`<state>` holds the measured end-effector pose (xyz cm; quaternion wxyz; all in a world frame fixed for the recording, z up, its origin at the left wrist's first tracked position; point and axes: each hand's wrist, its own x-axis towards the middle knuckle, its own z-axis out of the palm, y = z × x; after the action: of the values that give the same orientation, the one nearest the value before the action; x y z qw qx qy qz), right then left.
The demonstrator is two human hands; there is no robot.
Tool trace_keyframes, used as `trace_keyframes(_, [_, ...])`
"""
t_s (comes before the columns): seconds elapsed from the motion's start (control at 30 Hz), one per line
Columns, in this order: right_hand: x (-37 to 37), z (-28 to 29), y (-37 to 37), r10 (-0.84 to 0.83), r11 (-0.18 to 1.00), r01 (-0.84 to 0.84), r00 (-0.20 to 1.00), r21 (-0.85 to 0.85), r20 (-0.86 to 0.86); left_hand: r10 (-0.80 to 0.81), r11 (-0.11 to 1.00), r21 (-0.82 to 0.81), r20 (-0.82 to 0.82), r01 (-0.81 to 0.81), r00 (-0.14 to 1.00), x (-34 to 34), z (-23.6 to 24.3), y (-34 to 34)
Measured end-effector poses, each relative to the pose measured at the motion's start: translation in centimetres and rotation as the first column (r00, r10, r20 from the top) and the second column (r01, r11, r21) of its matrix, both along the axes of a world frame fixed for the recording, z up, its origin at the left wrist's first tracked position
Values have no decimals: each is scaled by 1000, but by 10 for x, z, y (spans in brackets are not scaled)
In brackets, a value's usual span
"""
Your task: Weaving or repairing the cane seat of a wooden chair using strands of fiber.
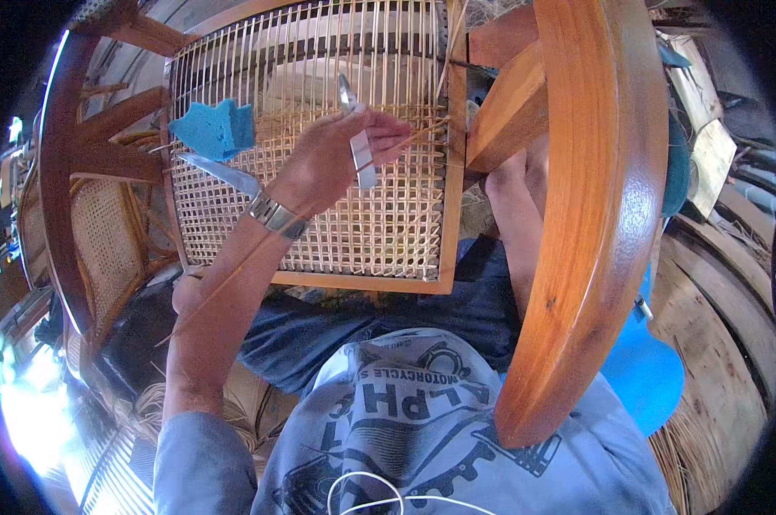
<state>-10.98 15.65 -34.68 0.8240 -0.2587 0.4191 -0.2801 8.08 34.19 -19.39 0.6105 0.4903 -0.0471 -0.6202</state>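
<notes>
A half-woven cane seat panel in a wooden frame lies before me, close weave at the near side and straight strands at the far side. My left hand is over the weave, closed on a slim white-handled tool with a short metal tip pointing away. A thin cane strand runs from its fingers to the panel's right edge. My right hand is low beside the right edge, partly behind a wooden chair part; its fingers are hidden. A blue sponge and a metal blade rest on the panel's left side.
A thick, curved varnished chair arm rises close on my right. At the left are wooden chair legs and a finished cane panel. Coiled cane lies low left, and a blue plastic thing is at the right.
</notes>
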Motion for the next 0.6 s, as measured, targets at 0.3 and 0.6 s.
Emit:
trace_keyframes(0.3, [1,-2,0,11,1000,-11,1000,-4,-12,-17,1000,11,102,16,995,-10,5,-18])
trace_keyframes(0.6, [1,3,-1,21,999,-22,1000,-27,-17,-244,969,125,393,212,887,-4,6,-25])
